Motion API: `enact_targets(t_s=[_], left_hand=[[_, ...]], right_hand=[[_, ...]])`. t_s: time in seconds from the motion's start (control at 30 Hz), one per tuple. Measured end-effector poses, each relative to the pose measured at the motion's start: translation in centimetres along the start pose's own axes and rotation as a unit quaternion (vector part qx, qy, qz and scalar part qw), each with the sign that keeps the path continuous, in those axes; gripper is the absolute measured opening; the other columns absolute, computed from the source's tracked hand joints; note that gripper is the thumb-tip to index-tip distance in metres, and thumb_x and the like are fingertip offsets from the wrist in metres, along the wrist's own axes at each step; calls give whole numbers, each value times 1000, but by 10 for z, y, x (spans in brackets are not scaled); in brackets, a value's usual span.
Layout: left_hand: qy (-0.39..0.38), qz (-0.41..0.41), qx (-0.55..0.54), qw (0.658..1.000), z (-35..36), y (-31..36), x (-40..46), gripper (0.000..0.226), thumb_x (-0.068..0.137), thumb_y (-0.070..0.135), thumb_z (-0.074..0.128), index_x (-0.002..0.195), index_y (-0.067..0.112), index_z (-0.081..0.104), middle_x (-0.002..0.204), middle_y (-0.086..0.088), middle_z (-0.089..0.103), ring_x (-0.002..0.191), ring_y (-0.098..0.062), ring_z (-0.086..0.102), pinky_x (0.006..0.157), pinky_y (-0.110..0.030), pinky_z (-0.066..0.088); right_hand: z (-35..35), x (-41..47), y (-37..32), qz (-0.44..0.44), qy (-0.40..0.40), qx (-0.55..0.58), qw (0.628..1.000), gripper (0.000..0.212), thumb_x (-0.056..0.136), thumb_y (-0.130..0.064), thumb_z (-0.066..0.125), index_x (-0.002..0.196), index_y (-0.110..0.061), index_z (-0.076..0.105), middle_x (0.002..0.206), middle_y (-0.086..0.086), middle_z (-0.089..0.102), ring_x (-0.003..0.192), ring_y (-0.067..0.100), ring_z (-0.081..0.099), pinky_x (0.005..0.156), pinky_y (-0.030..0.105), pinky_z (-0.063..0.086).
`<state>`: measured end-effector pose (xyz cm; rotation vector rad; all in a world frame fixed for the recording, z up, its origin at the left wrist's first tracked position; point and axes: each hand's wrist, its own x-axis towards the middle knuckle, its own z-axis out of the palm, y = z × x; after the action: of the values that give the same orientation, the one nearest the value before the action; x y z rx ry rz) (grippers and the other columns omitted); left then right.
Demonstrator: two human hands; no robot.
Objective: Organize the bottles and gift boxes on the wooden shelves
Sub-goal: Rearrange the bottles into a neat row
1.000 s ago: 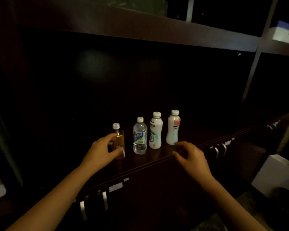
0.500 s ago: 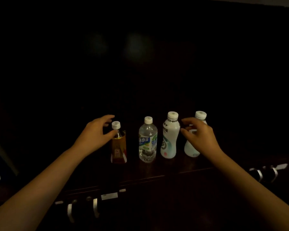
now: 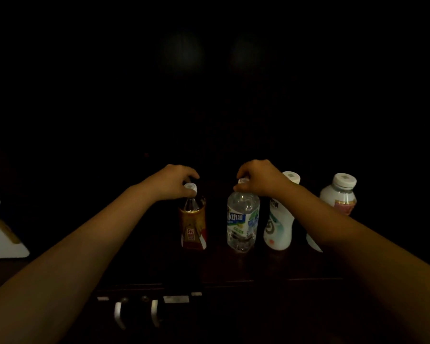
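Observation:
Several bottles stand upright in a row on a dark wooden shelf (image 3: pixel 271 266). My left hand (image 3: pixel 173 181) grips the white cap of the amber tea bottle (image 3: pixel 193 223) at the left end. My right hand (image 3: pixel 260 178) pinches the cap of the clear water bottle (image 3: pixel 242 220) beside it. To their right stands a white drink bottle with a green mark (image 3: pixel 281 224). A white bottle with a pink label (image 3: pixel 340 194) closes the row, its lower part hidden by my right forearm.
A white box with a tan edge (image 3: pixel 0 234) lies at the far left. Metal drawer handles (image 3: pixel 121 316) and pale labels sit on the cabinet front below the shelf edge. The back of the shelf is very dark.
Both hands moved onto bottle caps: the left from beside the tea bottle to its top, the right from near the pink-label bottle over to the water bottle. The view came closer.

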<state>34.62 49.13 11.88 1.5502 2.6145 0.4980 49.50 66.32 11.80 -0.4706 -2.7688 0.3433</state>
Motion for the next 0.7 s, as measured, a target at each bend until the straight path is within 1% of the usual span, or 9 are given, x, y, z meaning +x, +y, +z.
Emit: enact_targets(t_s=[0.1, 0.17, 0.27, 0.37, 0.47, 0.5, 0.57, 0.63, 0.7], left_hand=[[-22, 18, 3, 1000, 0, -2, 6, 43, 80, 16, 67, 121, 12, 56, 126, -9, 60, 111, -18, 57, 82, -20, 42], [-38, 25, -8, 999, -4, -6, 8, 37, 78, 15, 68, 114, 12, 61, 119, -8, 64, 99, -13, 59, 78, -19, 44], [-54, 39, -11, 998, -9, -12, 10, 28, 76, 13, 70, 104, 14, 66, 109, -5, 69, 88, -7, 59, 73, -16, 46], [-59, 50, -5, 997, -12, -13, 11, 29, 76, 13, 71, 104, 13, 66, 106, -3, 69, 87, -6, 59, 73, -15, 46], [-65, 64, 20, 996, -14, -11, 14, 27, 75, 17, 72, 101, 13, 68, 104, -2, 71, 85, -4, 59, 67, -10, 42], [-63, 70, 34, 995, -15, -10, 15, 27, 75, 18, 72, 101, 12, 69, 104, -3, 71, 85, -5, 59, 68, -13, 43], [-56, 75, 50, 994, -14, -9, 17, 27, 75, 22, 72, 100, 11, 69, 103, -4, 71, 88, -9, 62, 74, -21, 48], [-45, 73, 54, 995, -10, -7, 17, 29, 75, 25, 72, 99, 9, 69, 103, -6, 71, 91, -13, 63, 79, -29, 52], [-39, 73, 55, 995, -7, -6, 18, 30, 76, 24, 71, 100, 8, 68, 104, -7, 70, 93, -16, 63, 82, -33, 53]], right_hand=[[0, 5, 2, 19, 10, -14, 1000, 33, 73, -30, 73, 87, -1, 66, 93, 17, 66, 88, 28, 60, 71, 37, 49], [-1, 7, 3, 35, 20, -15, 999, 35, 71, -32, 75, 80, 0, 63, 85, 17, 65, 78, 25, 58, 63, 34, 45], [-1, 8, 4, 35, 14, -15, 999, 34, 71, -31, 75, 80, 0, 64, 85, 17, 66, 76, 22, 55, 64, 32, 43], [-2, 8, 6, 14, 17, -17, 1000, 31, 73, -28, 74, 85, 0, 67, 90, 17, 68, 83, 25, 60, 69, 34, 47], [-2, 9, 6, 4, 12, -13, 1000, 26, 75, -25, 72, 89, -4, 68, 94, 14, 69, 81, 19, 58, 69, 29, 46], [-2, 9, 5, 1, 12, -11, 1000, 24, 76, -24, 72, 90, -5, 68, 95, 13, 69, 79, 15, 56, 69, 27, 44], [-1, 9, 3, -2, 13, -2, 1000, 21, 77, -21, 71, 91, -6, 69, 97, 12, 69, 78, 11, 53, 68, 24, 40], [0, 9, 1, -1, 13, 0, 1000, 22, 77, -21, 70, 94, -6, 69, 99, 11, 69, 81, 12, 54, 69, 24, 40], [-1, 9, 2, 3, 6, 0, 1000, 25, 78, -21, 70, 98, -7, 68, 104, 10, 68, 88, 15, 57, 73, 24, 42]])
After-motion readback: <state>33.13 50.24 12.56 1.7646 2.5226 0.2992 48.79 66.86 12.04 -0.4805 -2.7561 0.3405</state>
